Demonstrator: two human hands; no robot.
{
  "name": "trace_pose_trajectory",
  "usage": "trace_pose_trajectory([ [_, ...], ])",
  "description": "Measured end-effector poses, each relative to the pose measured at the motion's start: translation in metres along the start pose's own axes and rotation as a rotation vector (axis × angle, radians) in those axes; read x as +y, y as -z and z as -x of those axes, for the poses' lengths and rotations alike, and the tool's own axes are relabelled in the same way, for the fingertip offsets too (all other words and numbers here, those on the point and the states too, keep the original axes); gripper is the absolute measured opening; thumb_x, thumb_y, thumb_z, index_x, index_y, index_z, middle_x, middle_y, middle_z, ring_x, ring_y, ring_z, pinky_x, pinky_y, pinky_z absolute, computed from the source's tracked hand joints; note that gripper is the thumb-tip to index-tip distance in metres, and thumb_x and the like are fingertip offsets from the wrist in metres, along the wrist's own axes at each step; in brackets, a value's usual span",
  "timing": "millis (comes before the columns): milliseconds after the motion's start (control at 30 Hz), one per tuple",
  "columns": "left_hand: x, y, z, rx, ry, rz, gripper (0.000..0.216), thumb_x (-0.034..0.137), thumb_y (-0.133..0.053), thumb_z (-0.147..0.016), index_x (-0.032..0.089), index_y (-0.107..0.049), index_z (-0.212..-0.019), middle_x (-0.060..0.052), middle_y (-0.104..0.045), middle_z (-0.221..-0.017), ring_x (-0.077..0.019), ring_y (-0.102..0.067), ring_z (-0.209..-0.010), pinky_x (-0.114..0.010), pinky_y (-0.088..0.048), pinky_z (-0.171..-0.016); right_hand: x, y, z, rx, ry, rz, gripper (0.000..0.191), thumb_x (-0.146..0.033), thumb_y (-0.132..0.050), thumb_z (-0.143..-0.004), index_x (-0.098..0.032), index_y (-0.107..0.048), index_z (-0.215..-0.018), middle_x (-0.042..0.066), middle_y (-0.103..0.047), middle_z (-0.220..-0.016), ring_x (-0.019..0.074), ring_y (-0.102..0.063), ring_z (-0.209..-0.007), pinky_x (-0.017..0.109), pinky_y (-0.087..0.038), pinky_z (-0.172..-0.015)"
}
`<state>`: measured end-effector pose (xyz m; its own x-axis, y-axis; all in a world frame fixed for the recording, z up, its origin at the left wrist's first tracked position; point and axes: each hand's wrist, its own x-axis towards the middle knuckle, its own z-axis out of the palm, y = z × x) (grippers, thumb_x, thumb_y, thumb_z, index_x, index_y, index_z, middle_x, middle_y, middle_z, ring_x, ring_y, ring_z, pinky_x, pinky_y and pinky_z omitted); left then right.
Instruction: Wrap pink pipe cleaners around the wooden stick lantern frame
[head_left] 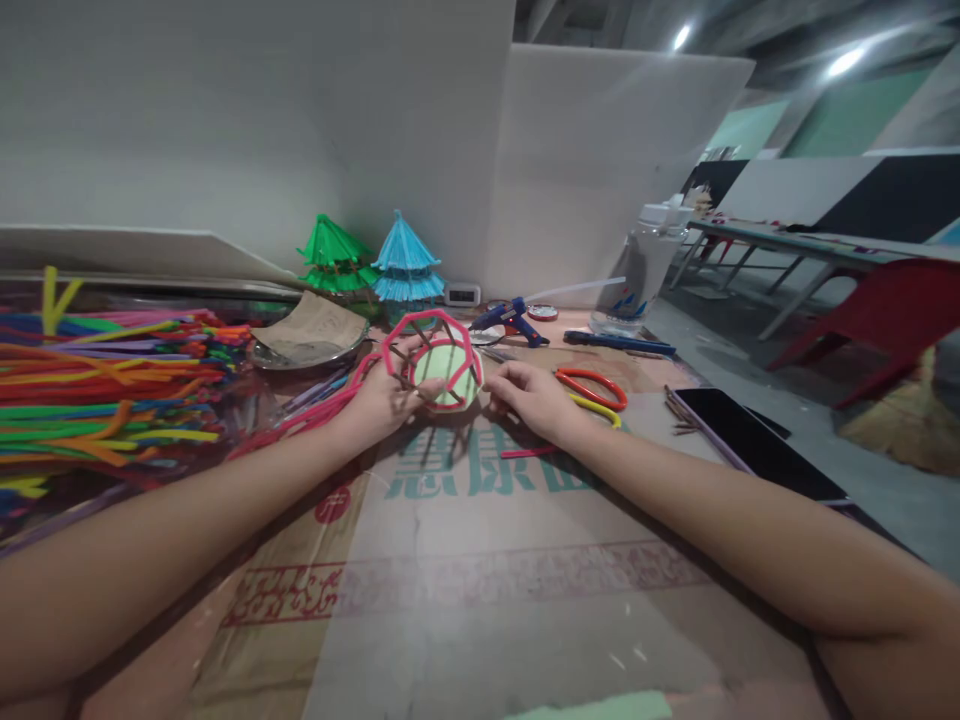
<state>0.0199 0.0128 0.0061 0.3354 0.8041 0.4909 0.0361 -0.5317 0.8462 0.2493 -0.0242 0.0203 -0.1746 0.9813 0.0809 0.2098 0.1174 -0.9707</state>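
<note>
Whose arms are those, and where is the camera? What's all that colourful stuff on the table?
The camera sits on a person's head and looks down, so both arms are that person's own. The left hand holds a round frame made of pink fuzzy wire and thin sticks, with a pale green disc inside. The right hand lies right beside it, fingertips at its edge; whether it grips anything is unclear. Underneath is flattened cardboard. On the left lies a pile of coloured fuzzy wires. Behind stand a green tower, a blue tower, a glue gun and a water bottle. A phone lies on the right.
</note>
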Motion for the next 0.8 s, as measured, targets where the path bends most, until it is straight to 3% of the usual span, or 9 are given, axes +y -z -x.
trace_pose_trajectory([
  [133,0.004,0.000,-0.001,0.020,0.035,0.006,0.076,0.041,-0.083,-0.081,0.021,-0.051,-0.146,-0.012,-0.071,-0.126,-0.0249,-0.071,-0.111,-0.041,-0.059,-0.102,0.002,-0.001,0.001,-0.056,0.017,-0.016,0.029,-0.048,-0.074,-0.084,-0.022,-0.061,-0.087,-0.003,-0.065,-0.061,0.0114,-0.055,-0.048,0.023,-0.038,-0.045],
  [267,0.003,0.000,-0.002,-0.046,0.131,0.058,0.086,0.040,-0.084,-0.077,0.019,-0.047,-0.151,-0.014,-0.070,-0.130,-0.0238,-0.074,-0.095,-0.037,-0.063,-0.084,0.006,0.000,-0.002,-0.032,0.088,0.032,0.030,-0.044,-0.077,-0.081,-0.022,-0.057,-0.082,-0.002,-0.068,-0.065,0.0134,-0.063,-0.057,0.025,-0.046,-0.054],
  [367,-0.003,0.000,-0.002,-0.061,0.127,-0.029,0.080,0.037,-0.079,-0.079,0.016,-0.049,-0.150,-0.016,-0.066,-0.140,-0.0297,-0.070,-0.114,-0.044,-0.059,-0.099,0.009,0.000,-0.004,-0.006,0.121,0.003,0.028,-0.038,-0.079,-0.078,-0.022,-0.056,-0.081,-0.002,-0.069,-0.070,0.0149,-0.067,-0.067,0.028,-0.053,-0.066],
  [467,-0.004,0.001,-0.001,-0.046,0.027,-0.241,0.064,0.032,-0.072,-0.083,0.014,-0.058,-0.142,-0.015,-0.064,-0.144,-0.0318,-0.061,-0.132,-0.050,-0.044,-0.120,0.011,0.001,-0.007,0.017,0.096,-0.034,0.022,-0.033,-0.076,-0.079,-0.022,-0.058,-0.084,-0.002,-0.069,-0.074,0.0152,-0.067,-0.069,0.030,-0.055,-0.070],
  [567,0.000,0.000,0.001,-0.119,-0.020,-0.357,0.052,0.028,-0.067,-0.085,0.015,-0.064,-0.135,-0.013,-0.067,-0.138,-0.0309,-0.061,-0.130,-0.050,-0.043,-0.121,0.010,0.002,-0.009,0.066,0.079,-0.006,0.016,-0.028,-0.072,-0.080,-0.021,-0.059,-0.085,-0.001,-0.070,-0.075,0.0156,-0.067,-0.073,0.030,-0.054,-0.073],
  [700,0.006,-0.002,0.001,-0.186,0.037,-0.338,0.052,0.031,-0.065,-0.086,0.016,-0.064,-0.136,-0.012,-0.069,-0.136,-0.0307,-0.065,-0.124,-0.049,-0.049,-0.114,-0.001,0.011,-0.010,0.120,0.020,0.012,0.016,-0.026,-0.070,-0.080,-0.022,-0.055,-0.085,-0.002,-0.065,-0.075,0.0156,-0.066,-0.072,0.028,-0.052,-0.069],
  [800,0.009,0.002,0.000,-0.224,0.057,-0.316,0.058,0.036,-0.067,-0.086,0.015,-0.061,-0.140,-0.013,-0.069,-0.136,-0.0315,-0.067,-0.123,-0.048,-0.051,-0.112,-0.024,0.032,-0.007,0.040,-0.004,0.110,0.011,-0.024,-0.070,-0.081,-0.020,-0.061,-0.088,0.000,-0.066,-0.079,0.0156,-0.065,-0.070,0.026,-0.048,-0.062],
])
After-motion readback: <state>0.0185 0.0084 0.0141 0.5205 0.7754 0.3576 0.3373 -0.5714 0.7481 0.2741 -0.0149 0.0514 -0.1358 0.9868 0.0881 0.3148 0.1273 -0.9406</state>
